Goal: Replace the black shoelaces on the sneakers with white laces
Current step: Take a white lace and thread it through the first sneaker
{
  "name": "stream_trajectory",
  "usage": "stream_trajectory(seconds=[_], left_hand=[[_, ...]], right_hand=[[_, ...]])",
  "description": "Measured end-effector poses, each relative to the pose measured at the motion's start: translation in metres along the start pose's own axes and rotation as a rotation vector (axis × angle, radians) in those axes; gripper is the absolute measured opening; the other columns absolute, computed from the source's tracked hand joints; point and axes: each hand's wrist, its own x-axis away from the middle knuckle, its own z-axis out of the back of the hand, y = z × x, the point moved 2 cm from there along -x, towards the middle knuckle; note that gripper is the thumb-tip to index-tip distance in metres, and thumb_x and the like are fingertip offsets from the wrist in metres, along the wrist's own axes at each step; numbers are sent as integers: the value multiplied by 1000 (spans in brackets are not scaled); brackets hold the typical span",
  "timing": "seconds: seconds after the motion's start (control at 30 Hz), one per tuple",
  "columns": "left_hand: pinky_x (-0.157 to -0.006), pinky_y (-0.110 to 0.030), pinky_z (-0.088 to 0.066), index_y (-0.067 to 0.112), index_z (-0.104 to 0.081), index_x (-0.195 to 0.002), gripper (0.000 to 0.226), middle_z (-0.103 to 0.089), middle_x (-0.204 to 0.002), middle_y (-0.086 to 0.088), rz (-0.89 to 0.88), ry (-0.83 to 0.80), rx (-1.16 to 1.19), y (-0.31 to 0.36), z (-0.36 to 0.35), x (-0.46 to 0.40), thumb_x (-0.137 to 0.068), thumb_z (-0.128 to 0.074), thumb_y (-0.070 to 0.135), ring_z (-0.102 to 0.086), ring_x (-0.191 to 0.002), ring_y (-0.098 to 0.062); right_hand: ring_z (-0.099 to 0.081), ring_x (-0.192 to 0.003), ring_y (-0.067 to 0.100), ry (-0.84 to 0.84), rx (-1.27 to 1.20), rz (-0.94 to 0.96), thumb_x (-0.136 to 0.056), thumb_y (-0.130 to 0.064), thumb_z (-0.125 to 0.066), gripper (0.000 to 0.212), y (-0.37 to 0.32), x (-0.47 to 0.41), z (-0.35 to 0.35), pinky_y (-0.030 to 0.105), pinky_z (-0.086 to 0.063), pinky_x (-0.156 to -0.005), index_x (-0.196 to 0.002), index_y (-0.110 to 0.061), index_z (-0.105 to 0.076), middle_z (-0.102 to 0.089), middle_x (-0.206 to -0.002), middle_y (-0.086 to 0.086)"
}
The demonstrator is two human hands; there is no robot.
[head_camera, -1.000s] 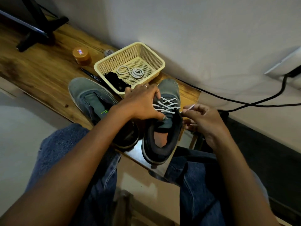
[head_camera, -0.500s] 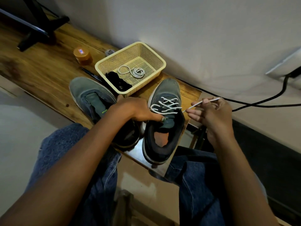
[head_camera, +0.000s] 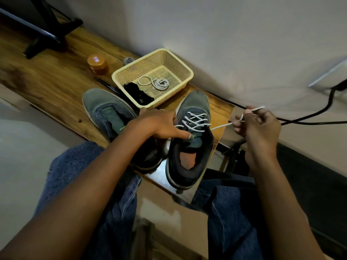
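Right hand (head_camera: 257, 126) pinches the white lace (head_camera: 221, 126) end, drawn taut to the right of the laced sneaker (head_camera: 191, 139) on the tabletop (head_camera: 47, 85). Left hand (head_camera: 161, 124), fingers curled, grips that sneaker's left side, hiding its eyelets. Just beyond the sneaker's toe, the basket (head_camera: 185, 72) holds a coiled spare lace (head_camera: 159, 83) and a dark bundle (head_camera: 139, 93), too dim to identify. Left of it sits the unlaced sneaker (head_camera: 105, 107).
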Motion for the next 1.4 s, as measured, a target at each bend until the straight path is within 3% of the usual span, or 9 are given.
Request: stream_trajectory(seconds=[0.13,0.3,0.47,0.6,0.73,0.87,0.97,1.1,1.4], left_hand=[[-87,-36,-43,27,-46,-85,55,-59,-96,10,-20,145,137,0,8,5,-64,-68,72,-57,-94,-18],[-77,-30,-50,21,-65,-77,43,-66,-75,12,-28,207,248,-1,5,8,-64,-78,60,-63,-77,-10],[-71,-25,-51,24,-72,-79,27,-70,-73,10,-51,184,328,-3,-1,10,-67,-83,45,-67,-74,-9],[-77,-33,-57,14,-73,-83,15,-73,-75,-5,-77,125,528,-8,-6,9,-75,-82,23,-72,-76,-21],[-68,-28,-53,6,-73,-89,12,-71,-76,-5,-71,98,671,-14,-11,5,-79,-77,11,-67,-71,-21],[-42,-12,-38,-7,-68,-101,17,-63,-67,-6,-51,43,784,-15,-13,7,-86,-67,0,-52,-41,0],[-47,-12,-44,-7,-67,-102,16,-64,-67,-5,-50,12,838,-16,-14,6,-88,-64,-3,-57,-45,-1],[-63,-26,-52,-1,-64,-90,5,-65,-70,-10,-1,-19,939,-17,-15,5,-87,-64,-4,-62,-50,-9],[-53,-22,-55,4,-61,-79,11,-65,-70,-14,44,1,991,-18,-10,9,-85,-66,-4,-63,-45,-8]], right_hand=[[-50,-61,9,153,51,92,-96,-11,-53,11,0,-5,6,16,-41,-54,-100,-13,-63,-59,-78,8],[-48,-69,12,203,61,127,-95,-13,-53,14,-3,-6,6,19,-42,-59,-103,-11,-65,-58,-84,6],[-64,-88,8,-63,64,203,-97,-13,-53,12,-21,10,-5,23,-52,-80,-98,-17,-64,-68,-93,1],[-63,-80,12,-478,-50,120,-95,-5,-52,18,-25,28,-20,21,-52,-73,-105,-12,-66,-68,-86,0],[-58,-70,3,-673,176,135,-92,-8,-59,18,-20,39,-35,14,-45,-62,-102,-17,-71,-68,-79,-9],[-64,-82,0,-631,548,251,-87,-17,-69,10,-8,36,-42,12,-48,-71,-95,-18,-75,-72,-89,-8],[-62,-76,0,-578,689,299,-86,-18,-71,7,-4,38,-44,12,-48,-63,-90,-17,-76,-71,-84,-6],[-63,-75,12,-545,823,357,-83,-12,-69,7,-3,43,-52,32,-52,-70,-85,-13,-76,-71,-83,1],[-63,-66,14,-530,827,319,-80,-15,-70,5,3,48,-60,37,-53,-63,-77,-16,-74,-69,-70,0]])
